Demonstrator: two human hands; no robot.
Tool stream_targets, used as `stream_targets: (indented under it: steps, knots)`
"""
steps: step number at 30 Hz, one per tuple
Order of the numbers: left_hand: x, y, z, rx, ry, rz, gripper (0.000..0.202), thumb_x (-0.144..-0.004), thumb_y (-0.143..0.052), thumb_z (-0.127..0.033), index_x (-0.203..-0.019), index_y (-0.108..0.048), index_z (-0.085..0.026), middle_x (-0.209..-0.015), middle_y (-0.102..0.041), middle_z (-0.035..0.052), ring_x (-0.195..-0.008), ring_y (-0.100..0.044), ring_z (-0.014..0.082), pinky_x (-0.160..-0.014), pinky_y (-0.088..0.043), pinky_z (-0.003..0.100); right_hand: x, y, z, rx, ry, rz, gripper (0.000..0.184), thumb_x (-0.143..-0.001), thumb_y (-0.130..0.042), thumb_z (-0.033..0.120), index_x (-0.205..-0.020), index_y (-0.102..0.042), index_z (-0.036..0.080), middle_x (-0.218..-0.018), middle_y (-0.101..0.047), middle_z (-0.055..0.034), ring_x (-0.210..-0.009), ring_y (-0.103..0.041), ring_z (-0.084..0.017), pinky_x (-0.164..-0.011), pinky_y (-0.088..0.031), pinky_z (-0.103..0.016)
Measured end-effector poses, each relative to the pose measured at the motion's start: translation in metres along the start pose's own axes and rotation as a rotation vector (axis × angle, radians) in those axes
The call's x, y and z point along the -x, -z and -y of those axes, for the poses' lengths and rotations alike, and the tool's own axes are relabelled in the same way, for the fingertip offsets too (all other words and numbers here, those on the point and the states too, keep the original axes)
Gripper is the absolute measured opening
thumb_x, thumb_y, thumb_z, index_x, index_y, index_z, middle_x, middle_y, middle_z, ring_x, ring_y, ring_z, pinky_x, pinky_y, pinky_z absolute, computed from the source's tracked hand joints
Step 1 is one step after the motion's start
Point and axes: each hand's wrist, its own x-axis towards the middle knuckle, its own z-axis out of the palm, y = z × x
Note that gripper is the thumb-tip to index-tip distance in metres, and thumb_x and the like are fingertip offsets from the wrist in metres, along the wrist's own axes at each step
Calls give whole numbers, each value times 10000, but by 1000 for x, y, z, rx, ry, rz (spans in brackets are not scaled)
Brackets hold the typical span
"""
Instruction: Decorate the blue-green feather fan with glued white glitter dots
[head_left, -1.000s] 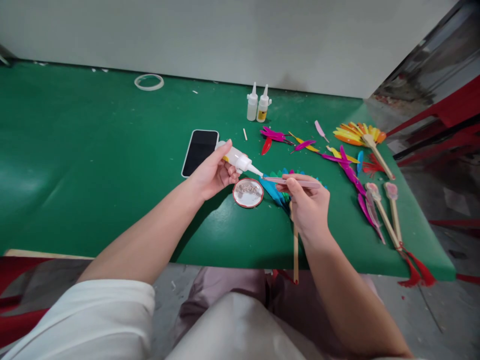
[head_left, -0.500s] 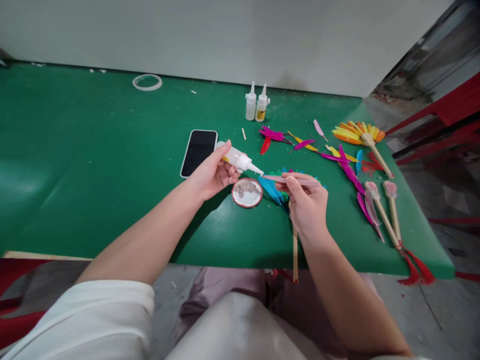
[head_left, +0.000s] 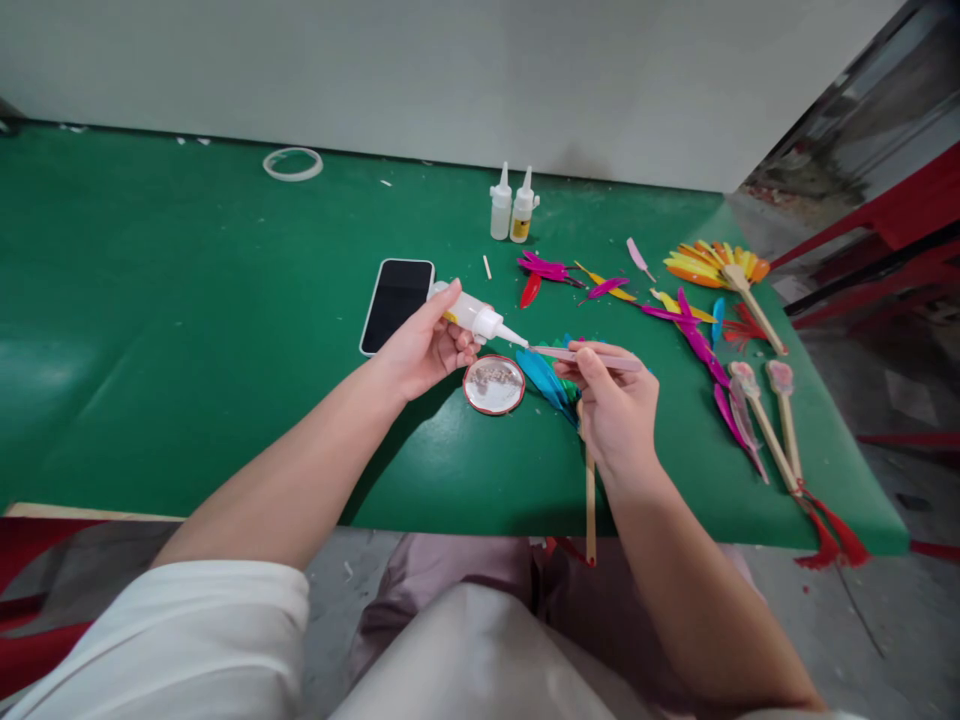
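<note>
My left hand [head_left: 424, 350] is closed around a small white glue bottle [head_left: 474, 319], its nozzle pointing right. The nozzle tip meets the end of pink tweezers [head_left: 592, 359] pinched in my right hand [head_left: 615, 410]. Whatever the tweezers grip at the tip is too small to make out. Just below the nozzle lies a round red-rimmed lid [head_left: 495, 384] with small pale bits in it. Under my right hand lies a fan of blue and green feathers [head_left: 547, 378] on a wooden stick [head_left: 591, 500] that overhangs the table's near edge.
A black phone [head_left: 397, 303] lies left of the bottle on the green table [head_left: 187, 330]. Two small glue bottles [head_left: 512, 207] stand at the back. Loose coloured feathers [head_left: 600, 288], a finished feather fan [head_left: 720, 268] and sticks with red tassels [head_left: 780, 435] lie at right. A clear ring [head_left: 292, 163] lies far back.
Both hands hold almost still; the nozzle tip and the tweezers' end stay together, shifted very slightly.
</note>
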Motion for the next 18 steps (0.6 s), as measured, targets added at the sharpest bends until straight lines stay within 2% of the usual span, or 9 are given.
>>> stream_targets:
  steps: [18]
  knots:
    - [0, 1, 1, -44, -13, -10, 425, -841, -536, -522, -814, -642, -112, -442, -478, -32, -434, -526, 75, -441, -438, 164, 0, 0, 0, 32, 12, -10, 53, -737, -730, 271, -750, -716, 222, -772, -725, 8, -619, -671, -125, -608, -564, -272]
